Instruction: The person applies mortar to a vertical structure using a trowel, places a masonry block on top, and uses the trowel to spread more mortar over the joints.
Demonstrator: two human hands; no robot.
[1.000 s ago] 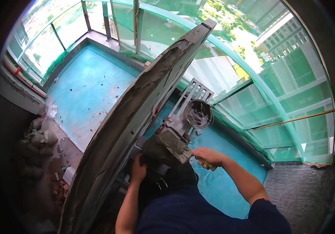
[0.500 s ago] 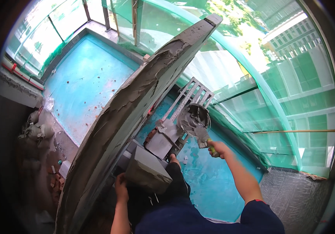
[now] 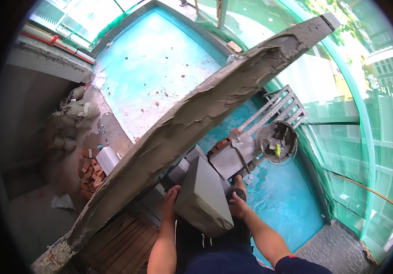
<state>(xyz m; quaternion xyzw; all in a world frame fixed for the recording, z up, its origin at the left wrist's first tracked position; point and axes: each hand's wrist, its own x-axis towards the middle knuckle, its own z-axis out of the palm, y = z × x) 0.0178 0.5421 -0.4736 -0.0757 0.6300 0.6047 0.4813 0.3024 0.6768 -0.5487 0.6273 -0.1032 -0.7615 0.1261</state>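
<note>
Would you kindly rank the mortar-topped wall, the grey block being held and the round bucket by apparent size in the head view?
1. Mortar-topped wall, largest.
2. Grey rectangular concrete block; nearness to the camera enlarges it.
3. Round mortar bucket, smallest, though farther off.

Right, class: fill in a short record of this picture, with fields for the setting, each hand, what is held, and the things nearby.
setting: top of a wall spread with wet grey mortar, blue floor below
left hand: on the left side of a grey block
right hand: on the block's right side
block: lifted, tilted, beside the wall
nearby: bucket on a metal platform, broken bricks, sacks
</note>
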